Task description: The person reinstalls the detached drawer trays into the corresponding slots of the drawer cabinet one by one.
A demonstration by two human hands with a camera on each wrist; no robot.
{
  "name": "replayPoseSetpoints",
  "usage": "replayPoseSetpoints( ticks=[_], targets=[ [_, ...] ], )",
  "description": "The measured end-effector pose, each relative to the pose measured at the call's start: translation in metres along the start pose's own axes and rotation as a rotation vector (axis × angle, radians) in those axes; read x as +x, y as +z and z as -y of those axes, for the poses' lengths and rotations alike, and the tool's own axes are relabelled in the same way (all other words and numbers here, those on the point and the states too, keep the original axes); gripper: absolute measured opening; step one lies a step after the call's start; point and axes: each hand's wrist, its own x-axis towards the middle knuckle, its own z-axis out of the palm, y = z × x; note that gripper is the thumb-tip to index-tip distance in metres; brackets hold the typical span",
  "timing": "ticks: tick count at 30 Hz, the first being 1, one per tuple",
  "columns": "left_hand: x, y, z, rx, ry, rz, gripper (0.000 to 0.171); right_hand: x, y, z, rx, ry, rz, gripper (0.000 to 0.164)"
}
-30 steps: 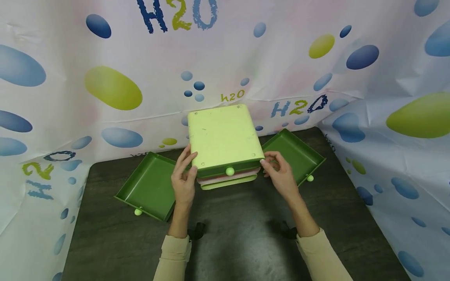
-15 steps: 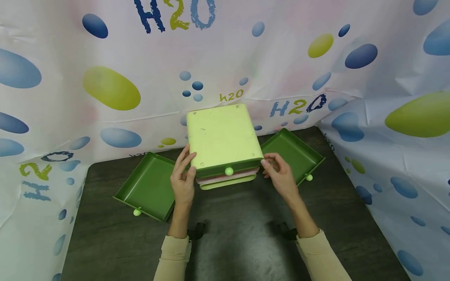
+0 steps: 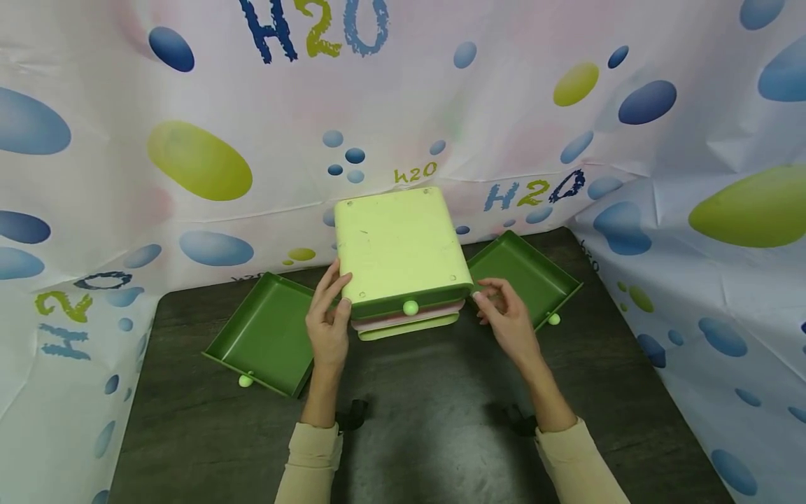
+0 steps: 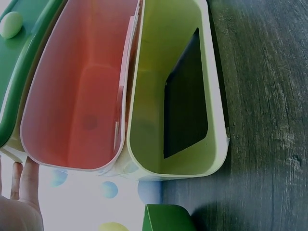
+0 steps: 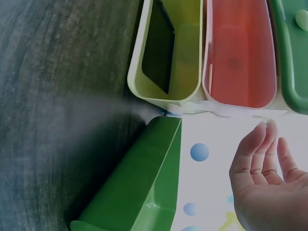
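Observation:
A small drawer unit (image 3: 399, 245) of three stacked tiers stands at the back middle of the table in the head view. Its top tier is yellow-green, with a dark green drawer (image 4: 24, 72) in its front and a round light green knob (image 3: 411, 308). Below come a pink tier (image 4: 86, 106) and a yellow-green tier (image 4: 144, 130), both hollow at the front. My left hand (image 3: 329, 325) rests along the top tier's left side, fingers extended and thumb by the front corner. Just off the right front corner is my right hand (image 3: 508, 320), fingers loosely bent around nothing.
Loose green drawers lie on the dark table (image 3: 428, 434): a left drawer (image 3: 271, 336) beside my left wrist and a right drawer (image 3: 529, 276) behind my right hand. A white sheet printed with coloured ovals (image 3: 201, 157) surrounds the table at the back and sides.
My right hand has let go of the top tier's right front corner and moved slightly right and down. The left hand and drawer unit stay in place.

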Motion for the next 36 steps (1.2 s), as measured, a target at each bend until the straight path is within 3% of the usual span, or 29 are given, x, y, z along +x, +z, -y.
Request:
replayPoseSetpoints(
  ticks=[7,14,25,36],
  targets=[
    [0.001,0.001,-0.001,-0.014,0.009,-0.002,0.051,-0.001,-0.002,0.0,-0.034,0.025,0.012,0.037],
    [0.001,0.0,0.001,-0.019,0.019,-0.002,0.05,-0.009,-0.006,0.032,-0.096,0.025,0.017,0.038],
    [0.0,-0.001,0.005,-0.026,0.03,0.011,0.041,0.0,-0.018,-0.012,-0.197,-0.003,-0.043,0.05],
    [-0.001,-0.001,0.005,-0.032,0.019,0.016,0.049,0.001,-0.021,-0.004,-0.205,0.021,-0.037,0.05]
  ],
)
